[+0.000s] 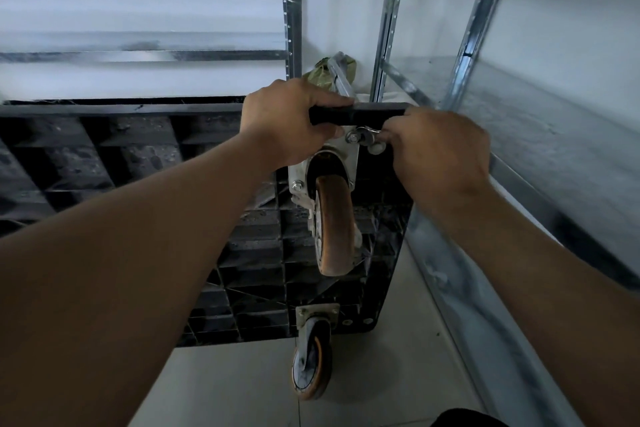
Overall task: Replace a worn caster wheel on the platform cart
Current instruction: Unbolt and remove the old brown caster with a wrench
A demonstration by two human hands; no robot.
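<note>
The black platform cart (145, 163) stands on its side, its ribbed underside facing me. A worn orange caster wheel (334, 222) in a silver bracket is bolted near the cart's top right corner. My left hand (287, 121) grips the cart's upper edge just above that caster. My right hand (436, 152) pinches a small silver wrench (369, 133) at a bolt on the caster's mounting plate. A second caster (311, 357) sits at the cart's lower corner, touching the floor.
Galvanized metal shelving (391, 28) stands behind and to the right of the cart, its lower shelf (540, 156) close to my right arm. A green-wrapped object (325, 74) lies behind the cart edge. Pale tiled floor (381, 374) lies below.
</note>
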